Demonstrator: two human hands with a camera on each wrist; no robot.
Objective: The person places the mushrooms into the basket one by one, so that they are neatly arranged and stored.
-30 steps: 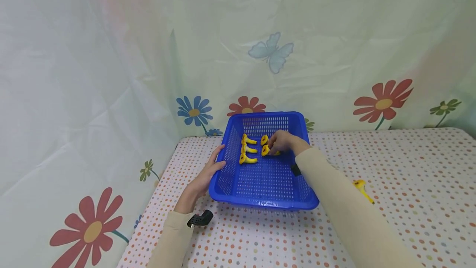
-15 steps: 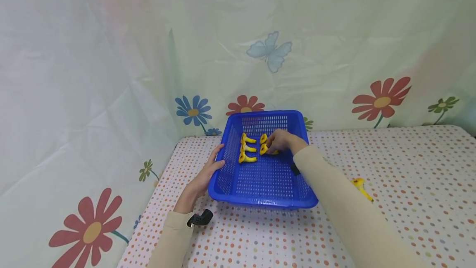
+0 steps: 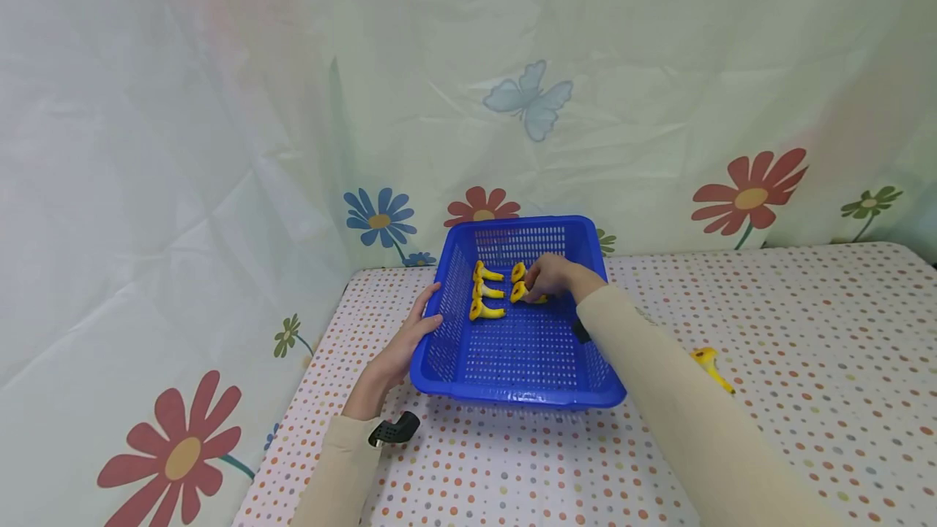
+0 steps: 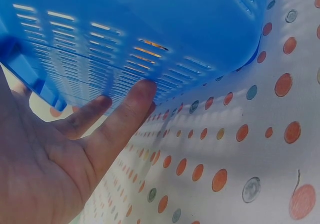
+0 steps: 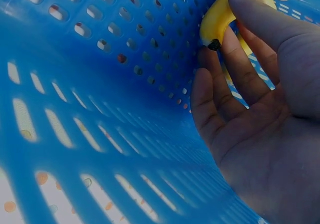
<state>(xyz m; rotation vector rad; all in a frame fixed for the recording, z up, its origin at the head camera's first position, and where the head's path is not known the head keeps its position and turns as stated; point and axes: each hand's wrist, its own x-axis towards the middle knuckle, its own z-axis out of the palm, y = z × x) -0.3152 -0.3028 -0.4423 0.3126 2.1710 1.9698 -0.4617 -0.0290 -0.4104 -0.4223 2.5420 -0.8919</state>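
Note:
A blue slotted plastic basket (image 3: 516, 395) holds several yellow trumpet-shaped pieces with flared ends; three of them (image 3: 489, 311) form a column at its left. To their right, another yellow piece (image 3: 518, 272) lies partly behind my right hand (image 3: 552, 276). That hand reaches into the basket and pinches a yellow trumpet-shaped piece (image 3: 519, 292) between thumb and fingers. In the right wrist view, the held piece (image 5: 216, 22) has a curved body with a black tip. My left hand (image 3: 401, 346) rests its extended fingers (image 4: 122, 111) against the basket's outer left side.
One more yellow piece (image 3: 713, 369) lies on the dotted tablecloth (image 3: 476, 478), right of the basket and beside my right forearm. A flower-printed curtain (image 3: 622, 104) hangs behind the table and along its left side.
The view shifts slightly. My right hand stays at nearly the same spot in the basket with the yellow piece in its pinch; my left hand keeps its place.

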